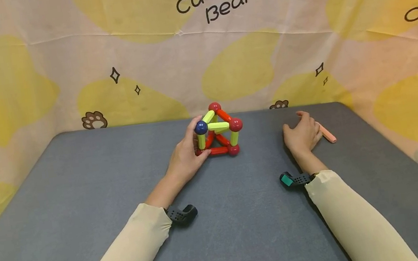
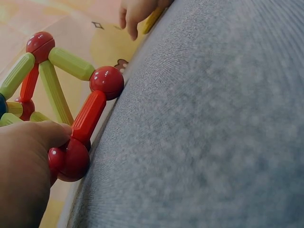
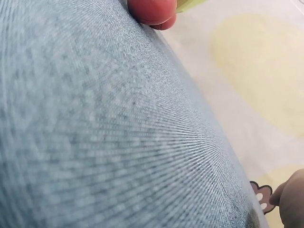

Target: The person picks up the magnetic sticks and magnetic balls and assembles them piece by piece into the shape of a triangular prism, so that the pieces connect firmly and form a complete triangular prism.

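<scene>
My left hand (image 1: pixel 186 155) grips the left side of a magnetic stick-and-ball frame (image 1: pixel 218 126) near the back of the table. Yellow-green rods and red rods join its red balls and one blue ball (image 1: pixel 201 127). In the left wrist view, the thumb presses beside a lower red ball (image 2: pixel 76 160) and a red rod (image 2: pixel 89 114). Off to the right, my right hand (image 1: pixel 302 134) lies loosely bent beside an orange-pink stick (image 1: pixel 328 132). The hand hides one end of the stick, so contact is unclear. Only part of the right hand (image 3: pixel 292 199) shows in the right wrist view.
A grey cloth-like surface covers the table (image 1: pixel 238 224). Close behind its back edge hangs a printed curtain (image 1: pixel 158 57) with yellow patches and lettering. Dark bands (image 1: pixel 182 215) sit on both wrists.
</scene>
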Demonstrator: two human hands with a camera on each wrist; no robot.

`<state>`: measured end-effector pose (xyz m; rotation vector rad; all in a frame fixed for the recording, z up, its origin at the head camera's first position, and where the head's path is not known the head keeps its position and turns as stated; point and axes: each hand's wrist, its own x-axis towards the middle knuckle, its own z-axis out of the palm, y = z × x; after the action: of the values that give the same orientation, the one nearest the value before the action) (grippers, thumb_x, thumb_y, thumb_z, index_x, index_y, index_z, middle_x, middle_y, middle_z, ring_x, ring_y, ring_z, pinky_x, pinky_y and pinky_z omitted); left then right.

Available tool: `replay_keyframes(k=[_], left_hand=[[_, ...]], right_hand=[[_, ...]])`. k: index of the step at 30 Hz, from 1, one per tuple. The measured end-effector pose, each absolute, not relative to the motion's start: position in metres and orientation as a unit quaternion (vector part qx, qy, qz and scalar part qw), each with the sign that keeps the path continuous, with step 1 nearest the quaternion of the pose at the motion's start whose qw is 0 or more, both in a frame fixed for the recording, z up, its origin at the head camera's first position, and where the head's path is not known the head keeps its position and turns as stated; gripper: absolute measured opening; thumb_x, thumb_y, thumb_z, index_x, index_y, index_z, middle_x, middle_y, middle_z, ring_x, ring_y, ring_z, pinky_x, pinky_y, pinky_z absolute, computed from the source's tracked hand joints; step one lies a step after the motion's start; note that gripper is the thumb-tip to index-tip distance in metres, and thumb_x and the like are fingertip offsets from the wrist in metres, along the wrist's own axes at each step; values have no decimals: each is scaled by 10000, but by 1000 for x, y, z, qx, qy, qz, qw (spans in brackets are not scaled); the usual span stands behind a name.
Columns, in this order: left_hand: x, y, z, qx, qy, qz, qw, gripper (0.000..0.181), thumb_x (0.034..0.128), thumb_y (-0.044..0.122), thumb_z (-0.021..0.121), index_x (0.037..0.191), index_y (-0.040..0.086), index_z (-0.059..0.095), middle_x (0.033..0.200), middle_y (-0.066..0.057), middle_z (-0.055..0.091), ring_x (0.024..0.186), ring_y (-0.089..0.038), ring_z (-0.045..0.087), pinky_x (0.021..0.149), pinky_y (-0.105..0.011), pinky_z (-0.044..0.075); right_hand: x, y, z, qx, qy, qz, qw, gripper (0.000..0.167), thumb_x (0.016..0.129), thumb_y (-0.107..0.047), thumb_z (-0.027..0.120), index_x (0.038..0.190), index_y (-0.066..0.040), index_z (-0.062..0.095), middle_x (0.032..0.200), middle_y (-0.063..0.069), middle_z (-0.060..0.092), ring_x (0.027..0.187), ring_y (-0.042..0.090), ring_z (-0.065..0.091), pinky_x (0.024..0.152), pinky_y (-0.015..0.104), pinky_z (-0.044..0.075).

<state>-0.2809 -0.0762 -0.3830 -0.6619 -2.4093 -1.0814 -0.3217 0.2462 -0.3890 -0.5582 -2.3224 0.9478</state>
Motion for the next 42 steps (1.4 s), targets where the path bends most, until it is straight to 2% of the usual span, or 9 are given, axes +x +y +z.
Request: replay_keyframes(k=[5, 10, 19, 25, 28, 33, 37, 42], left_hand=[[-281, -76, -383, -237, -868, -385, 204, 965, 832, 61, 814, 1567, 282, 230, 1098, -138, 680, 937, -278, 694, 781, -423, 585], [-282, -75, -383, -236, -869, -385, 205, 967, 831, 66, 817, 1569, 276, 230, 1118, -137, 681, 921, -279, 685, 772, -421, 582], [-282, -76, -384, -235, -868, -384, 208, 972, 828, 65, 818, 1572, 273, 228, 1090, -127, 679, 894, -266, 675, 739, -399, 568], [-282, -75, -385, -236, -867, -387, 209, 977, 827, 58, 817, 1570, 288, 227, 1094, -127, 681, 899, -264, 681, 747, -401, 574], [-283, -75, -386, -235, -866, -387, 210, 974, 827, 54, 816, 1568, 289, 230, 1108, -128, 683, 894, -264, 678, 740, -403, 571], [-282, -76, -385, -234, -868, -387, 207, 970, 833, 57, 811, 1570, 290, 225, 1138, -132, 682, 900, -267, 671, 752, -400, 572], [-282, -76, -385, -233, -867, -388, 206, 967, 833, 55, 811, 1569, 287, 228, 1138, -133, 683, 908, -269, 675, 762, -404, 576], [-282, -76, -384, -236, -866, -388, 210, 962, 829, 52, 813, 1568, 274, 237, 1109, -135, 687, 904, -269, 682, 758, -407, 577]], right_hand=[[-320, 247, -388, -222, -864, 357, 276, 570, 932, -198, 633, 1464, -111, 450, 1432, 207, 510, 1400, 400, 355, 1187, 569, 119], [-321, 245, -387, -212, -877, 342, 261, 627, 937, -194, 621, 1513, -115, 386, 1439, 208, 514, 1353, 416, 396, 1190, 576, 154], [-322, 243, -388, -162, -887, 354, 247, 553, 945, -117, 584, 1488, -103, 482, 1449, 189, 561, 1365, 421, 409, 1161, 557, 289], [-321, 243, -389, -121, -894, 341, 263, 376, 952, -55, 543, 1302, -95, 673, 1279, 210, 659, 1199, 420, 546, 1006, 553, 426], [-320, 243, -389, -102, -896, 341, 266, 377, 934, -21, 517, 1258, -86, 698, 1247, 220, 662, 1162, 416, 586, 966, 560, 458], [-323, 243, -391, -102, -898, 345, 253, 453, 900, -9, 504, 1305, -111, 679, 1303, 207, 649, 1160, 409, 601, 907, 553, 476], [-323, 243, -390, -106, -907, 342, 222, 499, 896, -53, 502, 1366, -143, 641, 1331, 170, 662, 1179, 387, 615, 920, 545, 482], [-323, 242, -389, -75, -926, 317, 191, 479, 909, -83, 513, 1373, -107, 629, 1334, 167, 667, 1211, 373, 617, 987, 543, 464]])
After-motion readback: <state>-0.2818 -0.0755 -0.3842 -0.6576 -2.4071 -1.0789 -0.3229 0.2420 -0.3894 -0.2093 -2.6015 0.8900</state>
